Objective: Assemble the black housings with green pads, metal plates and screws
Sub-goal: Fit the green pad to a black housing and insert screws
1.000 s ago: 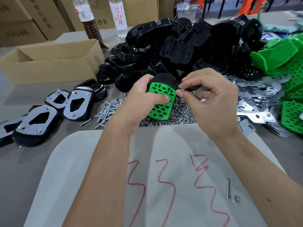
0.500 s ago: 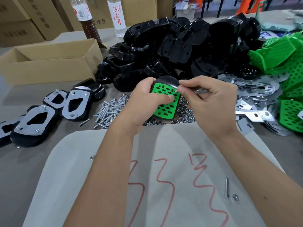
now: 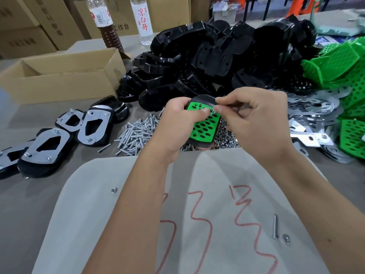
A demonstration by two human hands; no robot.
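Note:
My left hand (image 3: 178, 123) grips a black housing (image 3: 203, 99) with a perforated green pad (image 3: 203, 128) seated in it, thumb pressing the pad's top. My right hand (image 3: 254, 123) pinches a small screw (image 3: 213, 110) between thumb and forefinger at the pad's upper right corner. Loose screws (image 3: 138, 132) lie in a pile just behind my hands. A heap of black housings (image 3: 207, 56) fills the back. Green pads (image 3: 339, 66) and metal plates (image 3: 308, 107) lie at the right.
Several finished housings with metal plates (image 3: 90, 125) lie at the left, beside an open cardboard box (image 3: 59, 80). Two bottles (image 3: 144, 18) stand at the back. A grey sheet with red marks (image 3: 197, 214) covers the near table, carrying a single screw (image 3: 275, 226) and nuts.
My right hand has brought the screw left and down onto the pad's upper right corner. The left hand has tilted the housing slightly and holds it a little lower.

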